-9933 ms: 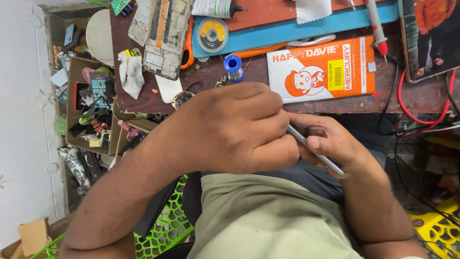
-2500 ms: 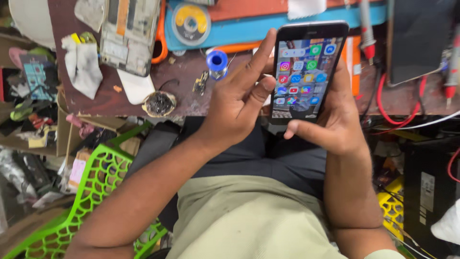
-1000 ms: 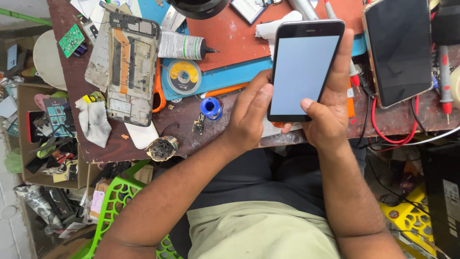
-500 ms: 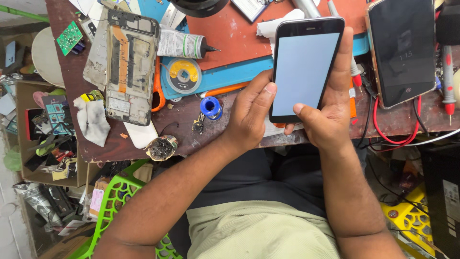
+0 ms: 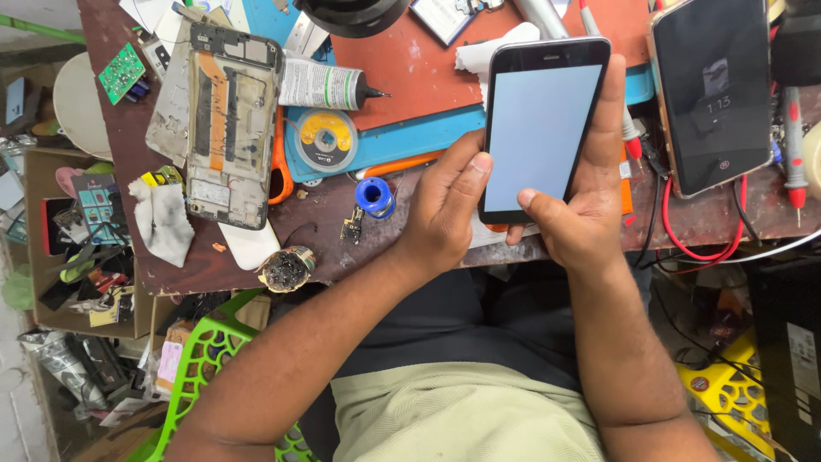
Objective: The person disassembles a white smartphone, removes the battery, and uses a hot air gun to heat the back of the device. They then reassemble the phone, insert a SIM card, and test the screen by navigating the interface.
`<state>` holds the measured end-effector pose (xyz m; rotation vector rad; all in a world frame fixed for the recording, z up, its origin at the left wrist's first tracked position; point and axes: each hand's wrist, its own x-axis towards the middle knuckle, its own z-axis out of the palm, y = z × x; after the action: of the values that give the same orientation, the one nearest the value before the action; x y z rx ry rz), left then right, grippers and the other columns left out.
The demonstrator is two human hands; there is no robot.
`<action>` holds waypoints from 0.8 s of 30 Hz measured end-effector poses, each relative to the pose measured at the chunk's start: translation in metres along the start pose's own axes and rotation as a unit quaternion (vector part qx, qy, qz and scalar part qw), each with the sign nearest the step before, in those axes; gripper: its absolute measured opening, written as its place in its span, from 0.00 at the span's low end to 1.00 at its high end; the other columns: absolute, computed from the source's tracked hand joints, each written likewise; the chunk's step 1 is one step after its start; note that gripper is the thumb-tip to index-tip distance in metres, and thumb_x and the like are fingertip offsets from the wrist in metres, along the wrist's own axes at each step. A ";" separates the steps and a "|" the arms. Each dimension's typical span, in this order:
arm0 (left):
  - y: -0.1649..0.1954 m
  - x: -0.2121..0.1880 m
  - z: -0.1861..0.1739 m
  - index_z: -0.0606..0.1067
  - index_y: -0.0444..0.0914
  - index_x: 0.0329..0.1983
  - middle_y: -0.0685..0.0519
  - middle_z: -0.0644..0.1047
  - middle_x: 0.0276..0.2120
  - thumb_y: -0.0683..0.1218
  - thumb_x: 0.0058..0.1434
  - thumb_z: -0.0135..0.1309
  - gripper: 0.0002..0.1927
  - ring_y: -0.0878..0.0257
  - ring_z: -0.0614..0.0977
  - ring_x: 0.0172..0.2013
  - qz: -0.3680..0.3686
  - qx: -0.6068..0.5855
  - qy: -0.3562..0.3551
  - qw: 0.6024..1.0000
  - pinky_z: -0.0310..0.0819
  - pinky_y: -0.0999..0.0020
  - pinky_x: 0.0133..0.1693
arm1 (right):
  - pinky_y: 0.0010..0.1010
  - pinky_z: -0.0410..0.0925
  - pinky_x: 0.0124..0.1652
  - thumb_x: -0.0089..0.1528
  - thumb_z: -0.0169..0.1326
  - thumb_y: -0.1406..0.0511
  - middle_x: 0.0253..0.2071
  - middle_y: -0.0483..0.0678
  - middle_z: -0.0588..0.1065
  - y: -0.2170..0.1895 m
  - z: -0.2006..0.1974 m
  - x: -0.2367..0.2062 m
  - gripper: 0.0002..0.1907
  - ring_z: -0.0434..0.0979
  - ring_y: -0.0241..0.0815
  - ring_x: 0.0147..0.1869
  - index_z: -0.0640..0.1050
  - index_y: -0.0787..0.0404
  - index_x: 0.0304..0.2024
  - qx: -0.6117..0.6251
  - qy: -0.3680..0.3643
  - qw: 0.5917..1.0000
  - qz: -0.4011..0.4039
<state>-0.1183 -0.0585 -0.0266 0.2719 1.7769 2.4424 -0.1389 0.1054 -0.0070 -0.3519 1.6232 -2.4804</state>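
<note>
While I had the phone (image 5: 540, 128) up over the front edge of the bench (image 5: 342, 248), both hands were on it, so neither really had to reach. My right hand (image 5: 581, 214) was wrapped round it from the right side and bottom, fingers up along the right edge, thumb resting on the lower part of the glass. My left hand (image 5: 440, 210) steadied the lower left edge, thumb tip just touching the screen's corner. The long axis ran away from me, top end pointing toward the red mat (image 5: 410, 77), tilted a touch to the right. So the right hand was doing the gripping and the left was only propping.

Compared with a couple of seconds back, the icons were gone and the screen was just a blank pale blue-grey. The grip looked basically the same as half a second before. A second dark phone (image 5: 710, 94) lay flat off to the right, untouched.
</note>
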 end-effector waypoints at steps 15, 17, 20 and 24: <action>0.000 0.001 0.000 0.67 0.31 0.68 0.50 0.77 0.43 0.47 0.81 0.34 0.20 0.69 0.77 0.41 -0.012 -0.024 -0.008 1.000 0.78 0.70 0.46 | 0.25 0.74 0.29 0.55 0.54 0.78 0.74 0.60 0.62 -0.010 0.011 0.006 0.61 0.81 0.41 0.49 0.31 0.49 0.77 -0.018 0.054 0.997 0.043; -0.001 0.001 0.000 0.66 0.32 0.68 0.50 0.77 0.44 0.47 0.79 0.34 0.21 0.68 0.78 0.41 -0.022 -0.031 -0.006 0.999 0.78 0.71 0.44 | 0.25 0.73 0.29 0.55 0.54 0.79 0.74 0.60 0.62 -0.008 0.010 0.005 0.62 0.81 0.41 0.49 0.31 0.49 0.77 -0.018 0.053 0.998 0.042; -0.003 0.001 -0.001 0.67 0.30 0.66 0.50 0.77 0.40 0.48 0.82 0.35 0.20 0.70 0.77 0.39 0.007 0.031 0.000 0.999 0.76 0.73 0.44 | 0.25 0.73 0.28 0.55 0.55 0.79 0.74 0.60 0.62 -0.005 0.007 0.005 0.61 0.82 0.42 0.48 0.31 0.48 0.77 -0.020 0.045 0.998 0.035; -0.003 0.001 -0.001 0.66 0.31 0.70 0.50 0.77 0.42 0.48 0.81 0.34 0.22 0.69 0.78 0.40 0.003 0.018 -0.002 1.000 0.76 0.71 0.47 | 0.25 0.73 0.28 0.55 0.54 0.79 0.75 0.60 0.61 -0.005 0.006 0.005 0.61 0.82 0.42 0.49 0.30 0.49 0.77 -0.024 0.042 0.998 0.032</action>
<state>-0.1196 -0.0580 -0.0295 0.2874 1.8224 2.4142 -0.1420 0.1007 0.0002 -0.2025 1.6991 -2.4443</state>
